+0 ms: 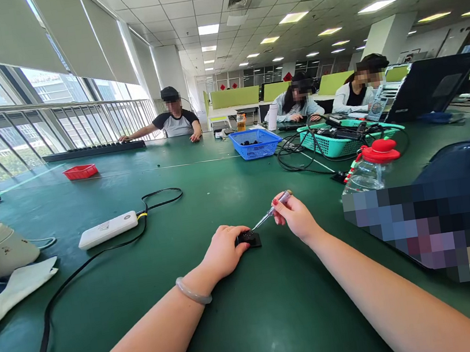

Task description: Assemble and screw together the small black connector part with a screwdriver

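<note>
A small black part (251,239), flat and rectangular, lies on the green table (253,301) in front of me. My left hand (226,249) is closed on its left side, thumb at the near edge and fingers at the far edge. In my right hand (295,217) is a thin screwdriver (267,214) with a clear handle, gripped between thumb and fingers. Its shaft slants down to the left, and the tip meets the top of the black part or sits just above it. Fine details on the part are too small to make out.
A white power strip (109,230) with a black cable lies to the left. Farther off are a red tray (80,172), a blue basket (255,143) and a teal basket (335,144) with cables. A red-capped bottle (369,169) stands at right. Several people sit across the table.
</note>
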`<move>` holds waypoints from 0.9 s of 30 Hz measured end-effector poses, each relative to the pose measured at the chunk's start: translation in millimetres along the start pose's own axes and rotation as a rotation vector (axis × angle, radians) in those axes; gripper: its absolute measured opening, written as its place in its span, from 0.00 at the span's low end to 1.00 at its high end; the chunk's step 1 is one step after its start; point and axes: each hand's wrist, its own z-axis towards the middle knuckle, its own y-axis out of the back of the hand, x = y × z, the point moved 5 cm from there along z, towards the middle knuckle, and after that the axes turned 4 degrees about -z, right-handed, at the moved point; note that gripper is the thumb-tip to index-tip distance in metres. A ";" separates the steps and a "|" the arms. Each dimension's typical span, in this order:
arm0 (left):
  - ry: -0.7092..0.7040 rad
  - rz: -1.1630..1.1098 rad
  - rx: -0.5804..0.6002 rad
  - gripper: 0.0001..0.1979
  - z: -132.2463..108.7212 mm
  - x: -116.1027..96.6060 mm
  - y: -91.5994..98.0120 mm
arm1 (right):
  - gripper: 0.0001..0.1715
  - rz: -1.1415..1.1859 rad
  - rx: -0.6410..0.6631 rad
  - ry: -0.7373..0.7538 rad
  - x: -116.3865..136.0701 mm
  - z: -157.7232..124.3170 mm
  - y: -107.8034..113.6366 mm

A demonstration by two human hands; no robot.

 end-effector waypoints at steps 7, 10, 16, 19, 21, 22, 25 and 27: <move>0.006 0.008 0.017 0.18 0.0 -1.7 0.3 | 0.30 0.046 -0.003 -0.019 -1.2 2.7 0.9; 0.010 0.014 0.016 0.18 0.3 -1.8 0.3 | 0.31 0.040 -0.031 -0.005 -3.1 3.8 2.5; 0.018 0.017 0.014 0.18 0.7 -0.5 -0.5 | 0.37 -0.076 -0.053 0.098 0.6 -1.3 1.9; 0.011 0.015 0.000 0.19 0.6 -0.4 -0.2 | 0.32 -0.060 0.010 0.159 3.7 -2.7 -1.5; 0.014 0.017 -0.010 0.19 0.7 0.1 0.0 | 0.30 0.012 0.044 0.186 4.8 -2.3 -2.7; 0.016 0.020 -0.013 0.19 0.8 0.3 -0.1 | 0.30 0.048 0.056 0.188 4.9 -1.9 -3.0; 0.012 0.028 -0.010 0.19 1.3 0.4 -0.5 | 0.29 0.107 0.064 0.165 4.1 -0.6 -3.2; 0.006 0.032 -0.005 0.18 1.4 0.0 -0.6 | 0.31 0.118 0.051 0.148 3.7 -0.1 -2.8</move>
